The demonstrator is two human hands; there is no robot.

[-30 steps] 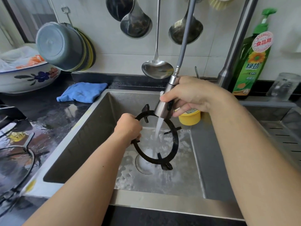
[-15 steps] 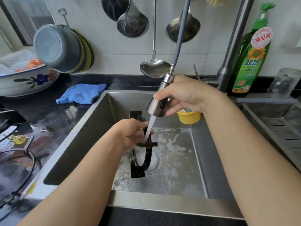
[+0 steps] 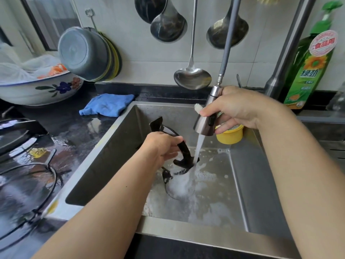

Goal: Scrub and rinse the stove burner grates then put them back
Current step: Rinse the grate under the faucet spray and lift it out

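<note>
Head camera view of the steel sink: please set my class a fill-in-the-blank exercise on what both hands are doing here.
1. The left hand grips the black ring-shaped burner grate over the ____.
2. The right hand holds the silver pull-out faucet sprayer head, from which ____ pours onto the grate.
3. The crumpled cloth lying on the dark countertop is ____ in colour.
4. The round tub behind the sprayer is ____.

Missing words: sink; water; blue; yellow

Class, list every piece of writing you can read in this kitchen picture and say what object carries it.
"食品用": round red-and-white sticker high on the green dish soap bottle.
"绿劲": large white characters on that bottle's label.
Smaller print lower on that label: too blurred to read.
Label on the yellow tub: mostly hidden, unreadable.
</note>
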